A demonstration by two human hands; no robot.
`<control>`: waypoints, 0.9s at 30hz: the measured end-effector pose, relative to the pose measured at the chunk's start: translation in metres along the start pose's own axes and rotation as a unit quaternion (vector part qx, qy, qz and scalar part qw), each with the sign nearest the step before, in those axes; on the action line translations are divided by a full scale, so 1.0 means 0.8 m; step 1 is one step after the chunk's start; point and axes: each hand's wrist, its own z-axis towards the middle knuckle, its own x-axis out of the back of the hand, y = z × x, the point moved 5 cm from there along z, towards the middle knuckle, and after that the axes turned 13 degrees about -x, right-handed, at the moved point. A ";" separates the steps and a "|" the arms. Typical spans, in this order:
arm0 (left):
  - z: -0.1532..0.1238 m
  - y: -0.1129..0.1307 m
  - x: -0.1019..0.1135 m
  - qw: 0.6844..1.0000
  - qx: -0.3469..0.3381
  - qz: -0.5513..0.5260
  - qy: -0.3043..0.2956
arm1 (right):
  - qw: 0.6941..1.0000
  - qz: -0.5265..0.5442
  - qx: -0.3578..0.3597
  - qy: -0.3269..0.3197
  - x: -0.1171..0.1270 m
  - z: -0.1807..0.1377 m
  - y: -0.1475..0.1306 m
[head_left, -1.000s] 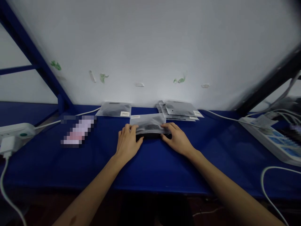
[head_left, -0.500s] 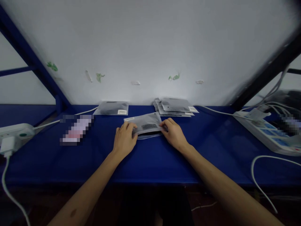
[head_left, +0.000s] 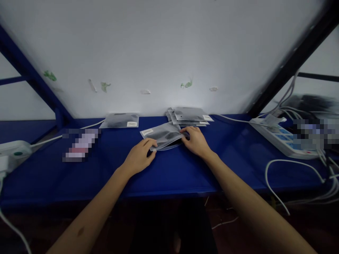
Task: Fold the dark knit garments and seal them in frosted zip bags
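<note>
A frosted grey zip bag point(head_left: 163, 132) with a white label at its far left corner lies on the blue table, its near edge parted and dark inside. My left hand point(head_left: 140, 156) pinches the bag's near left corner between thumb and fingers. At the near right corner, my right hand point(head_left: 195, 141) is closed on the bag's edge, its fingertips partly hidden. Just behind, a pile of similar bags point(head_left: 192, 113) rests close to the wall. Another labelled bag point(head_left: 120, 120) lies flat farther left.
A pixelated flat object point(head_left: 82, 144) lies on the left of the blue table point(head_left: 169, 180). White power strips stand at the left point(head_left: 16, 150) and right point(head_left: 288, 143), with white cables trailing from them. Cables and blurred dark items crowd the far right.
The camera view has turned slightly right. The bag's near edge gapes more on the right side, and my left hand has shifted a little down and left along its corner.
</note>
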 end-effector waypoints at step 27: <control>0.001 -0.001 0.016 0.988 -0.022 0.012 0.150 | 0.932 -0.150 0.323 0.065 -0.010 -0.044 -0.096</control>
